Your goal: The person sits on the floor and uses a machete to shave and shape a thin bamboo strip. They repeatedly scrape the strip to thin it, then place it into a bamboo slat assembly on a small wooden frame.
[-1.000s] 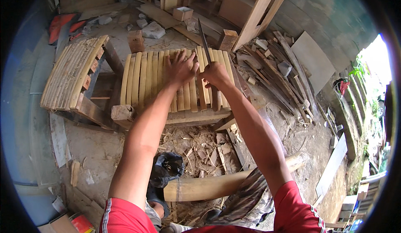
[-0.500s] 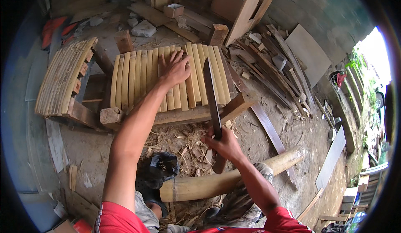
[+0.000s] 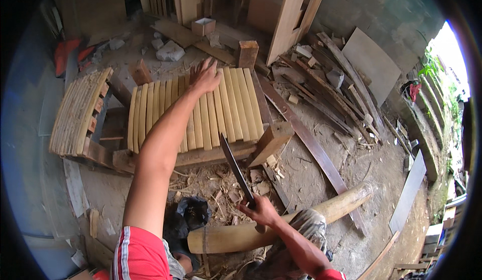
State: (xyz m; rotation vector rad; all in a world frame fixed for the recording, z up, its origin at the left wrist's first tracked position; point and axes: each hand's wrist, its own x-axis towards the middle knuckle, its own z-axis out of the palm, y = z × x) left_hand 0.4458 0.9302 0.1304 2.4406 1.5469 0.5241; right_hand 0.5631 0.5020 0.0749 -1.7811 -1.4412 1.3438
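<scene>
My left hand (image 3: 205, 76) rests at the far ends of a row of split bamboo slats (image 3: 198, 124), its fingers apart and bent toward the far edge; the fingertips are partly hidden. The yellowish slats lie side by side across a low wooden frame (image 3: 218, 153), their near ends slightly uneven. My right hand (image 3: 260, 212) is closed round the handle of a machete (image 3: 236, 168). Its long dark blade points up and left, with the tip just short of the slats' near ends. Beneath that hand a thick bamboo pole (image 3: 336, 203) lies across my legs.
Left of the frame stands another slatted piece (image 3: 80, 112). Wood shavings (image 3: 208, 179) and a black plastic bag (image 3: 193, 212) lie on the ground before me. Scrap boards (image 3: 321, 89) are heaped at the right, near a long dark plank (image 3: 306, 139). A small box (image 3: 203, 27) sits behind.
My left hand has slid from the middle of the slats to their far ends, its fingers now more bent. The machete has dropped away from over the slats, toward me and left.
</scene>
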